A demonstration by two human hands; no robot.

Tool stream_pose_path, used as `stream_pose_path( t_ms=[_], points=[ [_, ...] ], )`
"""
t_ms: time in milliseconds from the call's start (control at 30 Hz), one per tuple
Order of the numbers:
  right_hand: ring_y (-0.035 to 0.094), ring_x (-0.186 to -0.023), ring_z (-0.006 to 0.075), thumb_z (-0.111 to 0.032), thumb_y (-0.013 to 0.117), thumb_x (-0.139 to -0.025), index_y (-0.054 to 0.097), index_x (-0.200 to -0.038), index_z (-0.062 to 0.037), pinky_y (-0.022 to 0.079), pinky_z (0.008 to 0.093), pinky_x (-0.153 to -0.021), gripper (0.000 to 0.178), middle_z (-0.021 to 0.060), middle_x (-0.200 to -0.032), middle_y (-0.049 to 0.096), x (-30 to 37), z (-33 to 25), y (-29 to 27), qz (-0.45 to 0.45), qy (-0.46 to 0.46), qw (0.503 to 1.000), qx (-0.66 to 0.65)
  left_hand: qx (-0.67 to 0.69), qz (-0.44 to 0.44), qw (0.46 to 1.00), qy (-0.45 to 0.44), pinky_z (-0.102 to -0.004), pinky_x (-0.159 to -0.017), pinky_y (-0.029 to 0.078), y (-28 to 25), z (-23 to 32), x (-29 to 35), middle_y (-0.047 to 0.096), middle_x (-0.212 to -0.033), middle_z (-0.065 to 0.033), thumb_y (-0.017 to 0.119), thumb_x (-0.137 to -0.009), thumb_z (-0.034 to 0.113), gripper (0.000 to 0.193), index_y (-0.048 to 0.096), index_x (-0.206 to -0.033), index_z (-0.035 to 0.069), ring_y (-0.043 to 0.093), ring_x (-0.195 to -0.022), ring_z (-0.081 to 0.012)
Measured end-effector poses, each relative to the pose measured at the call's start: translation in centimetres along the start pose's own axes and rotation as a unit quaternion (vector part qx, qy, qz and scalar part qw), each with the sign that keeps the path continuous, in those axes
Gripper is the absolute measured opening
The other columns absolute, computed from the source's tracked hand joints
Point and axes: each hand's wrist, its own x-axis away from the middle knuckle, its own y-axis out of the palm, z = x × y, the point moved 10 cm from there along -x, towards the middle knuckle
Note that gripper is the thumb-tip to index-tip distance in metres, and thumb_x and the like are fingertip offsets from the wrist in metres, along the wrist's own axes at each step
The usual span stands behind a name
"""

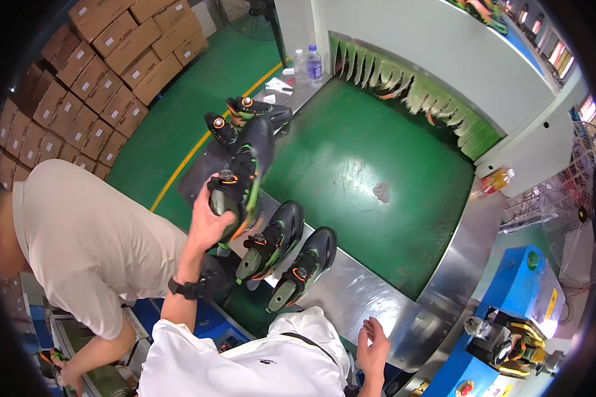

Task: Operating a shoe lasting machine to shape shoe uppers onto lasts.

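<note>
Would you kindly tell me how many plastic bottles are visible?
3: a clear plastic bottle and a purple-labelled plastic bottle, upper centre; a yellow-red plastic bottle, right. Others may be hidden.

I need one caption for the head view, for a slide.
Left hand grips a black dial-laced shoe beside a green conveyor belt; right hand is empty.

Bright, fairly even indoor light. Windows (pixel 561 57) at upper right glow near white. Hard glare on metal bench (pixel 389 311); soft sheen across green belt (pixel 351 173); held shoe (pixel 253 159) slightly blurred. Fisheye bends straight edges toward rim; corners black.
</note>
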Motion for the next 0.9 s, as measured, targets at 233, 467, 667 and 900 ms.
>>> stream_pose_path(
  t_ms=[233,467,667,900],
  points=[
    [0.067,-0.097,0.0298,-0.006,0.057,-0.086,0.054,-0.117,0.0080,0.053,0.0365,-0.085,0.034,0.0232,-0.104,0.066,-3.4,-0.5,1.5,-0.029,-0.029,0.996,0.077,-0.154,-0.141,0.975,-0.079,-0.0329,-0.102,0.038,2.2,-13.7,2.3,0.057,-0.119,-0.0154,0.062,-0.058,0.003,0.071,0.047,-0.127,0.002,0.053,-0.116,-0.0279],
    [0.067,-0.097,0.0318,-0.009,0.062,-0.084,0.056,-0.116,0.0053,0.053,0.0369,-0.085,0.036,0.0226,-0.102,0.067,-10.0,-4.3,3.7,-0.092,-0.057,0.993,0.045,-0.137,-0.227,0.941,-0.212,-0.0336,-0.105,0.036,3.3,-16.1,1.8,0.053,-0.129,-0.0188,0.065,-0.063,0.007,0.080,0.038,-0.138,0.002,0.049,-0.124,-0.0294],
    [0.067,-0.096,0.0298,-0.010,0.062,-0.086,0.054,-0.116,0.0038,0.054,0.0360,-0.083,0.034,0.0200,-0.105,0.066,-23.9,-16.1,3.2,-0.146,-0.192,0.967,0.084,-0.120,-0.273,0.953,0.053,-0.0407,-0.111,0.029,15.8,-7.4,-11.0,0.040,-0.140,-0.0244,0.063,-0.076,0.013,0.071,0.034,-0.139,-0.001,0.035,-0.134,-0.0369],
    [0.066,-0.097,0.0322,-0.016,0.056,-0.087,0.052,-0.119,0.0048,0.054,0.0376,-0.084,0.038,0.0240,-0.105,0.065,-42.2,-23.8,2.7,-0.212,-0.203,0.938,0.187,-0.314,-0.323,0.859,0.243,-0.0516,-0.115,0.017,36.3,-16.1,-18.8,0.023,-0.148,-0.0287,0.056,-0.085,0.030,0.068,0.032,-0.141,-0.001,0.021,-0.139,-0.0426]
  ],
)
